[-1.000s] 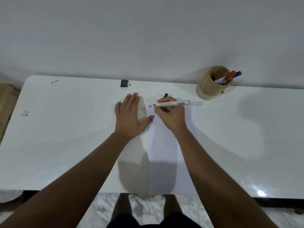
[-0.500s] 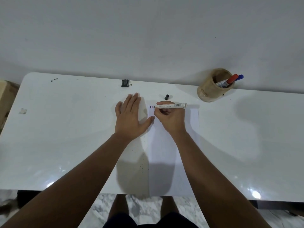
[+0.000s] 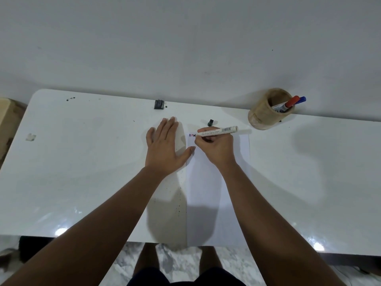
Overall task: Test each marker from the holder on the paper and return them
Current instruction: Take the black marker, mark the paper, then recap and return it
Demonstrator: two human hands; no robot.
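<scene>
A: Where is the marker being tested?

B: The white marker is in the right hand, whose fingers are closed around its front part. It lies almost level, tip pointing left, and the tip meets the paper at that sheet's far left corner.

A: Anything drawn there?

B: Yes, short strokes at that same corner of the paper, one bluish, one reddish and a dark one at the tip.

A: And the left hand?

B: The left hand is spread flat, palm down, on the worktop just left of the paper. It grips nothing. Its thumb reaches the paper's left edge.

A: Where is the holder?

B: The wooden holder stands beyond the paper's far right corner, near the worktop's back edge. Two markers lean inside it, one with a red cap and one with a blue cap, both poking out to the right.

A: Is the black cap around?

B: A small black cap lies on the worktop just past the paper's far edge, apart from the right hand.

A: Anything else?

B: A small dark square object sits at the worktop's back edge, farther left of the paper's far edge; I cannot tell what it is.
</scene>
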